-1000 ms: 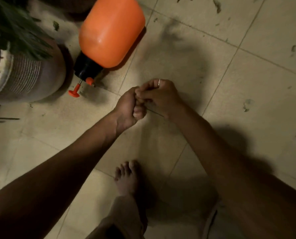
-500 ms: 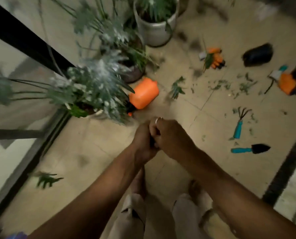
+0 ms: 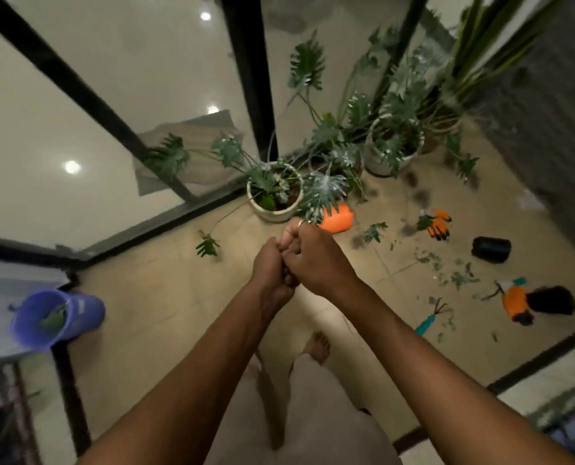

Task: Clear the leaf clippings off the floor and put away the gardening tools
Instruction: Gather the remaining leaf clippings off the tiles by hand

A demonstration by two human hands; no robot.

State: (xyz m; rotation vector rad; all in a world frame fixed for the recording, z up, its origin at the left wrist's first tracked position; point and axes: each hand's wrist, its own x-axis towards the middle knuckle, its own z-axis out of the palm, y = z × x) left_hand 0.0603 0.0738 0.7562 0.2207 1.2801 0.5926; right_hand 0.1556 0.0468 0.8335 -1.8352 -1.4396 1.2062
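My left hand [image 3: 272, 268] and my right hand [image 3: 318, 260] are both closed into fists and pressed together at chest height above the tiled floor; whatever is inside them is hidden. Leaf clippings [image 3: 447, 271] lie scattered on the floor to the right, with one larger cut leaf [image 3: 375, 231] near them and another leaf [image 3: 207, 246] to the left. A teal hand rake [image 3: 430, 318], orange gloves [image 3: 438, 226], an orange sprayer [image 3: 338, 221] and an orange-and-black item [image 3: 517, 302] lie on the floor.
A purple bucket [image 3: 44, 318] with a green leaf inside stands at the left. Potted plants [image 3: 276, 199] [image 3: 390, 156] crowd the far corner by black-framed glass walls [image 3: 246, 78]. A black pot [image 3: 490, 249] lies on its side at the right. My bare foot [image 3: 318, 347] is below my hands.
The view has risen from close to the floor to standing height and swung left, bringing the bucket and glass walls into sight. My fists have stayed pressed together throughout.
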